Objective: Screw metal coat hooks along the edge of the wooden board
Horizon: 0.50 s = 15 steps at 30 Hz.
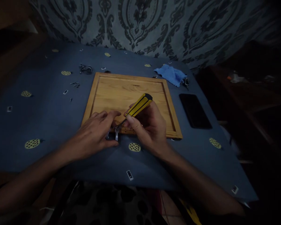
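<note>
My right hand (152, 126) is closed round a screwdriver (140, 104) with a yellow and black handle. Its shaft slants down and left to a small metal fitting (116, 133) at the front edge of the wooden board (131, 86). The board has a raised rim and lies flat. At that same fitting, my left hand (97, 131) has its thumb and forefinger on either side, pinching it against the board's edge. Whether a screw sits under the screwdriver's tip is too small and dark to tell.
On the blue patterned tablecloth (49, 125), a bundle of metal pieces (85, 69) and several screws (75, 84) lie to the left. A blue cloth (170, 75) is at the back right, beyond a black phone (195, 111). A patterned wall (140, 25) stands behind.
</note>
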### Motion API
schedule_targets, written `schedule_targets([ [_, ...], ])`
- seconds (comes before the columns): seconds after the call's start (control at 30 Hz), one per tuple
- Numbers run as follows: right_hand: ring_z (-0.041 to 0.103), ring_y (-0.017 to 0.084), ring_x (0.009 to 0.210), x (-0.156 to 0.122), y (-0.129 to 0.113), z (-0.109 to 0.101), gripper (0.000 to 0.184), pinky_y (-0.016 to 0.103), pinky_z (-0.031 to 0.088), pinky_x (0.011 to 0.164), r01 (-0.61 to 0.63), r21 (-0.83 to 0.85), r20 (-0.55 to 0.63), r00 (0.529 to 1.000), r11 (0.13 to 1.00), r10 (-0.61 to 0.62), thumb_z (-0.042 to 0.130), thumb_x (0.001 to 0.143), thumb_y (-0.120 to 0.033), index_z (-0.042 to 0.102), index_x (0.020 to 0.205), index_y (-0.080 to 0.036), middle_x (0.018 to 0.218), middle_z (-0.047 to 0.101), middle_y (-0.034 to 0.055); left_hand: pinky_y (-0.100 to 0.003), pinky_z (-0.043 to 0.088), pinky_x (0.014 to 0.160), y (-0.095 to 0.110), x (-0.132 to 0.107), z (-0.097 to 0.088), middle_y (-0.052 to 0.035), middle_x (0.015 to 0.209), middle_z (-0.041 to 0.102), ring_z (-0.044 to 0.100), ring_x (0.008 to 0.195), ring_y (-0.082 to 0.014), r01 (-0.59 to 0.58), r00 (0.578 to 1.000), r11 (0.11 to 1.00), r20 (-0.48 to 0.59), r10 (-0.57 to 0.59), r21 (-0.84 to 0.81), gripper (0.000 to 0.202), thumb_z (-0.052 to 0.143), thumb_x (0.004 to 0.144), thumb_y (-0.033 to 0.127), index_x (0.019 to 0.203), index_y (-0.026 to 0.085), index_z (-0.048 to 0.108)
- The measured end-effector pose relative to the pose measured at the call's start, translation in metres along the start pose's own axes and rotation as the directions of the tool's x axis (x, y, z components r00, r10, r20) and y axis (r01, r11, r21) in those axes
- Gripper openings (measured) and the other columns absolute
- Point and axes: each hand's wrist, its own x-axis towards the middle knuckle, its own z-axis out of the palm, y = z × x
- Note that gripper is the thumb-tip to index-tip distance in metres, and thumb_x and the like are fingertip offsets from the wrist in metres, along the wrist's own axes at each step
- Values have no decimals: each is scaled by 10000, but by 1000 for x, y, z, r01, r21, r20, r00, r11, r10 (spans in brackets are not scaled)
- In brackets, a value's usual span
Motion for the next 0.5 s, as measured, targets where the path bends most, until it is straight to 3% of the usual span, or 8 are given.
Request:
schedule_targets([
  [0.2,657,118,710,0,1,0,160,281,573,668,-1,-69,-6,1000,998,1,628,969,-283,490,1047,-259,879,593,-28,-459,518,971,0,0,0,-97,1223,652,639,1140,-322,4,1000,1000,-7,-3,19,765,838,777,303,1415,233,420],
  [0.5,654,127,702,1,1,0,181,295,581,667,-3,-11,13,1000,1000,3,681,953,-301,515,1001,-251,895,644,-11,-439,507,978,-2,0,1,-82,1251,648,629,1188,-323,-2,1000,1000,-10,2,19,738,835,773,303,1385,268,425],
])
